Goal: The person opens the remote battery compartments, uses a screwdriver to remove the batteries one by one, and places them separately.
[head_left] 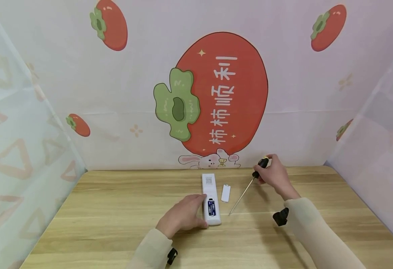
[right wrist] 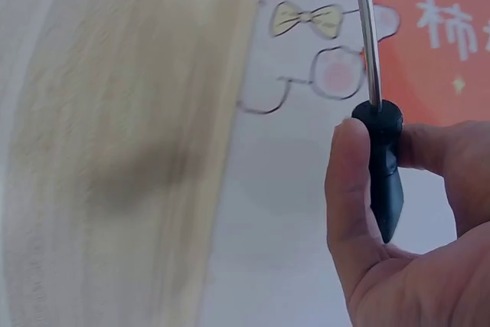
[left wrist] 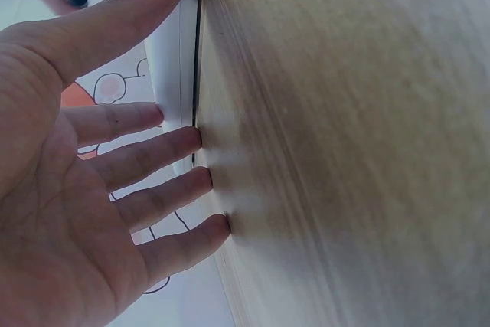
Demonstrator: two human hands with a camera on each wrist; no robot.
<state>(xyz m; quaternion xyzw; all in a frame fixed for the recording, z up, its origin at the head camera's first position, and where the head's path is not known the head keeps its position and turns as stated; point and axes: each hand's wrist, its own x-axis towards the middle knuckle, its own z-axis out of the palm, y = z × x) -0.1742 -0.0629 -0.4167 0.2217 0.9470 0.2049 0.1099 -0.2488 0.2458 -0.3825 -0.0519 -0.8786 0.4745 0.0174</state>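
The white remote (head_left: pixel 211 191) lies back side up, its compartment uncovered, two dark blue batteries (head_left: pixel 211 207) seated side by side inside. Just right of the remote lies a small white cover (head_left: pixel 225 193). Farther right of the remote, a black-handled screwdriver (right wrist: pixel 386 170) is held slanting, tip downward.

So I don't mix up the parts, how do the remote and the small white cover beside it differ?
The remote is long; the cover is much shorter. The remote has two blue batteries exposed; the cover is a loose piece. The left hand touches the remote; the cover lies untouched. Both are white and lie on the table.
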